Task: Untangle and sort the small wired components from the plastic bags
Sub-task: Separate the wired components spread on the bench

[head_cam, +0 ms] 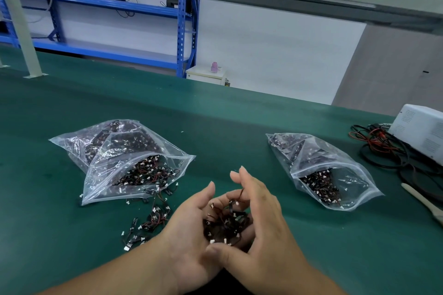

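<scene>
A tangled clump of small wired components (224, 225), black and red leads with white plugs, lies in the cupped, palm-up left hand (189, 230), whose fingers curl under it, while the right hand (266, 227) arches over it with bent fingers (242, 175) and the thumb pressing its near edge. Both hands hover above the green surface (239, 122), between an open zip bag (134, 175) with loose components (148, 223) spilled at its mouth and another open bag (323, 170). At far right, black and red cables (383, 148) lie beside a white box (422, 129).

Open bench (239, 132) runs between left bag (119, 155) and right bag (323, 167); loose parts (148, 223) clutter the near left, cables (383, 148) the far right.
</scene>
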Demonstrator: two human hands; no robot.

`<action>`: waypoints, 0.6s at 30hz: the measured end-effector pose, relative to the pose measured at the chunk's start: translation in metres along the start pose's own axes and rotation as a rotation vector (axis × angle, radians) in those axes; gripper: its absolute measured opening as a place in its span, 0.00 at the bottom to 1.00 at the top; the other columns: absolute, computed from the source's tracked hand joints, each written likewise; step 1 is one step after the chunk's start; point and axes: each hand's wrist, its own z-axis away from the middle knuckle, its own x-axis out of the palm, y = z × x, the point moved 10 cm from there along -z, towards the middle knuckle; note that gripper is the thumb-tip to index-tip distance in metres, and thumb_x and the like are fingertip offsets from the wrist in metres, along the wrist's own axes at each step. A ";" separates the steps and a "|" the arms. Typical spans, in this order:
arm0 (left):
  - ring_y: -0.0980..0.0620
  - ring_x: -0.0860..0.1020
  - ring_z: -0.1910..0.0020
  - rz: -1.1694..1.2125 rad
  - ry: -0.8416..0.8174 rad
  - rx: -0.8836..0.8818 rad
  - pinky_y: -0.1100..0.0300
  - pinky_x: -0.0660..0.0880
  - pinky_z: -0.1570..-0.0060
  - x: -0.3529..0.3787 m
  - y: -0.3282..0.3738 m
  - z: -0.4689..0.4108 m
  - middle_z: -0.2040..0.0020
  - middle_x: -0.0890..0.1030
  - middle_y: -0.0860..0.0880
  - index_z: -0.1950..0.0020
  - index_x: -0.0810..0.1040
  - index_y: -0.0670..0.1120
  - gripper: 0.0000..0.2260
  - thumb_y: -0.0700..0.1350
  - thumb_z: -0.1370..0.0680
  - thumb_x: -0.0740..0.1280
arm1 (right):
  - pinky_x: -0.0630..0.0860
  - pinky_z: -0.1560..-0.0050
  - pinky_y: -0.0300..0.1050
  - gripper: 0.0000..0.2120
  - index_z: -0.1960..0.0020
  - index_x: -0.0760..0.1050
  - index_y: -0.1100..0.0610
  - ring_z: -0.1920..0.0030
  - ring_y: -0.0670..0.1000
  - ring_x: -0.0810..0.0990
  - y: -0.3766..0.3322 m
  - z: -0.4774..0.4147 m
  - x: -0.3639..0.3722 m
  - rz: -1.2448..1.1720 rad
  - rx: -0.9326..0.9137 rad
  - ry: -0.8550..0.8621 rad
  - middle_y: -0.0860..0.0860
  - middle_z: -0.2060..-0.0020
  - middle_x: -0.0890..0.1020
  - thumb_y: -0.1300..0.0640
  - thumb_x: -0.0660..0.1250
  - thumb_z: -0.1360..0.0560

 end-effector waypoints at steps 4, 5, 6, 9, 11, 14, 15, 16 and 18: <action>0.38 0.83 0.62 0.011 0.043 -0.027 0.49 0.81 0.60 -0.001 -0.003 0.001 0.58 0.82 0.39 0.61 0.83 0.40 0.18 0.55 0.26 0.68 | 0.72 0.39 0.48 0.38 0.23 0.61 0.48 0.33 0.38 0.69 -0.006 -0.001 -0.001 0.089 -0.096 0.017 0.38 0.31 0.72 0.30 0.62 0.27; 0.39 0.83 0.62 0.005 0.038 -0.042 0.49 0.82 0.61 0.001 -0.005 0.002 0.58 0.82 0.39 0.59 0.83 0.40 0.16 0.54 0.27 0.69 | 0.71 0.39 0.49 0.34 0.25 0.66 0.51 0.36 0.37 0.70 -0.007 -0.002 -0.001 0.143 -0.129 0.033 0.40 0.35 0.76 0.34 0.63 0.26; 0.39 0.83 0.62 -0.003 0.033 -0.051 0.49 0.82 0.61 0.003 -0.006 0.003 0.57 0.82 0.39 0.56 0.83 0.40 0.15 0.53 0.26 0.69 | 0.69 0.40 0.50 0.31 0.28 0.70 0.53 0.39 0.38 0.73 -0.008 -0.003 0.001 0.177 -0.144 0.041 0.41 0.38 0.78 0.38 0.64 0.25; 0.41 0.84 0.59 -0.023 0.016 -0.058 0.49 0.83 0.60 0.005 -0.009 0.002 0.54 0.82 0.39 0.46 0.82 0.38 0.16 0.51 0.23 0.66 | 0.66 0.41 0.51 0.22 0.34 0.76 0.53 0.44 0.45 0.76 -0.003 -0.005 -0.001 0.192 -0.138 0.082 0.39 0.45 0.80 0.46 0.64 0.24; 0.42 0.84 0.57 -0.023 -0.001 -0.066 0.51 0.83 0.57 0.006 -0.010 0.003 0.53 0.84 0.40 0.47 0.84 0.38 0.17 0.50 0.24 0.67 | 0.64 0.42 0.49 0.17 0.37 0.78 0.50 0.44 0.43 0.73 0.001 -0.005 -0.004 0.200 -0.123 0.107 0.36 0.49 0.79 0.46 0.64 0.24; 0.45 0.84 0.56 -0.022 0.003 -0.059 0.53 0.81 0.54 0.004 -0.009 0.004 0.51 0.84 0.41 0.49 0.85 0.39 0.17 0.51 0.26 0.68 | 0.63 0.42 0.47 0.13 0.39 0.76 0.45 0.44 0.41 0.71 0.007 -0.006 -0.005 0.167 -0.081 0.095 0.34 0.50 0.79 0.47 0.62 0.22; 0.45 0.84 0.57 -0.026 0.004 -0.054 0.53 0.81 0.53 0.004 -0.008 0.004 0.51 0.84 0.41 0.51 0.86 0.39 0.16 0.51 0.26 0.69 | 0.63 0.41 0.46 0.12 0.39 0.76 0.43 0.43 0.41 0.71 0.009 -0.007 -0.005 0.151 -0.070 0.091 0.33 0.50 0.79 0.48 0.61 0.22; 0.46 0.84 0.58 -0.029 0.002 -0.048 0.54 0.81 0.54 0.004 -0.007 0.005 0.52 0.84 0.42 0.53 0.86 0.39 0.15 0.50 0.27 0.69 | 0.63 0.41 0.46 0.12 0.39 0.75 0.43 0.43 0.42 0.72 0.010 -0.007 -0.005 0.136 -0.062 0.088 0.33 0.49 0.78 0.48 0.60 0.21; 0.47 0.84 0.60 -0.027 -0.008 -0.053 0.55 0.81 0.55 0.005 -0.007 0.005 0.54 0.84 0.43 0.55 0.86 0.39 0.13 0.48 0.29 0.71 | 0.64 0.40 0.45 0.13 0.39 0.75 0.43 0.42 0.43 0.72 0.012 -0.006 -0.005 0.120 -0.051 0.092 0.33 0.48 0.78 0.50 0.60 0.21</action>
